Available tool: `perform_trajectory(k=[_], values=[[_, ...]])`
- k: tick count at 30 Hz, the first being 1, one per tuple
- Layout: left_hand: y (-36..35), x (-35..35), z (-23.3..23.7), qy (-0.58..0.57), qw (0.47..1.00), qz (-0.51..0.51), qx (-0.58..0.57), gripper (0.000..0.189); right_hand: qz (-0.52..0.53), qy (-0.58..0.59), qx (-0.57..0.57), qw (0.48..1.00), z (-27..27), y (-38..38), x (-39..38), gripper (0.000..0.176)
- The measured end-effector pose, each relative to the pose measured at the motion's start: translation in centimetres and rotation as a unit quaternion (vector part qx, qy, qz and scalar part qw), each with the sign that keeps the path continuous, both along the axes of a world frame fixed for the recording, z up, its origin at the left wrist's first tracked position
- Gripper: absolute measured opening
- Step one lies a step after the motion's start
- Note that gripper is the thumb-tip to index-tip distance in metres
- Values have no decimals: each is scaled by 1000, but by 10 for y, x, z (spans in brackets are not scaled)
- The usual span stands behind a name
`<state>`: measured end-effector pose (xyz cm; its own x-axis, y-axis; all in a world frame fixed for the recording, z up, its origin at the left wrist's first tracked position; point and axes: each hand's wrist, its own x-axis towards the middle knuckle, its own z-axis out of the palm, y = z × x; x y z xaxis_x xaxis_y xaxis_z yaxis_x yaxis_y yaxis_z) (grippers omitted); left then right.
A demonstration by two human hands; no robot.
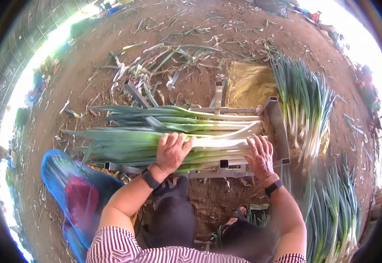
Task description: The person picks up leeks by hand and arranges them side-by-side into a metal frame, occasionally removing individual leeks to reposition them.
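Note:
Long green onions (217, 143) lie side by side across a metal frame (282, 127), white ends to the right and green leaves to the left. My left hand (172, 151) rests on the pile where the leaves turn pale, its fingers bent over the stalks. On the white ends near the frame's right side lies my right hand (260, 153), fingers spread and touching the stalks. Both wrists wear dark bands. The undersides of both hands are hidden.
Another heap of green onions (303, 101) lies right of the frame, with more (333, 210) at the lower right. A yellow sack (250, 83) is behind the frame. A blue bag (61, 168) sits at the left. Loose leaves litter the soil.

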<state>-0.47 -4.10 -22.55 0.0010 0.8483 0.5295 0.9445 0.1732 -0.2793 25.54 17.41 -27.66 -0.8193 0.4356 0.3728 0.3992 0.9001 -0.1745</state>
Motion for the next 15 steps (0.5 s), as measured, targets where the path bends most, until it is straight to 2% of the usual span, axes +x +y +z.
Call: perform_trajectory(k=[3,6,8,9,13,15], values=[[-9,0,2,22,999,-20,26,41,27,-15,-9,999,5,-4,-1,71],[-14,2,-12,28,999,-17,32,40,84,-26,-53,995,-9,2,-2,43],[-19,8,-27,-10,1000,-1,11,39,79,-3,-92,993,-12,0,6,32],[-20,13,-27,-11,1000,3,-1,31,77,5,-114,990,-10,-4,8,27],[-25,7,-59,-122,985,-10,-125,20,53,41,-96,993,-43,-6,21,20],[-25,1,-71,-131,978,-40,-155,25,32,8,-93,995,-73,-1,21,24]])
